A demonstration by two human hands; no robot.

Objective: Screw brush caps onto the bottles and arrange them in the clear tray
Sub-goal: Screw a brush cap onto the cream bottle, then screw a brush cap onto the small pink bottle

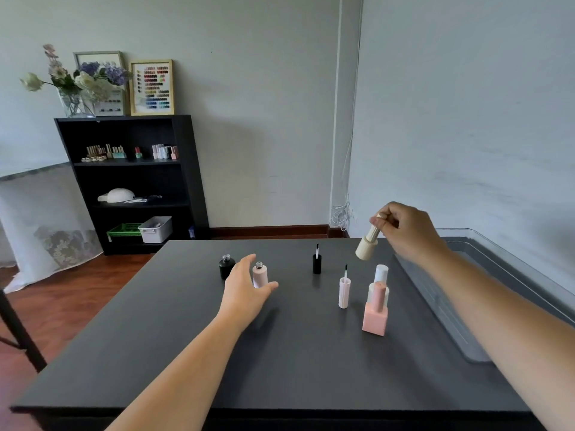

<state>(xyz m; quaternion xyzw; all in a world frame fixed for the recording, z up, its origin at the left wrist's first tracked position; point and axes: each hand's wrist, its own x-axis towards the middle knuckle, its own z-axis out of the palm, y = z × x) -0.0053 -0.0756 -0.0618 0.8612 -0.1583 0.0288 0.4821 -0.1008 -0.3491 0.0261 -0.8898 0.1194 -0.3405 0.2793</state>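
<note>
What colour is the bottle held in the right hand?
Cream, with a ribbed cap; the bottle hangs from the right hand, head view.

Soft, even daylight fills the room; faint shadows and reflections lie on the dark worktop (193,353) (slightly glossy). Wide-angle bending curves the edges, and detail is mildly soft.

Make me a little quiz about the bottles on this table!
1. True or false: the right hand holds a cream bottle in the air.
2. Which uncapped bottle is the left hand reaching around? A) black bottle B) pink bottle
3. Fill in: the black brush cap stands with its brush pointing ____.

Key: 1 true; 2 B; 3 up.
</note>
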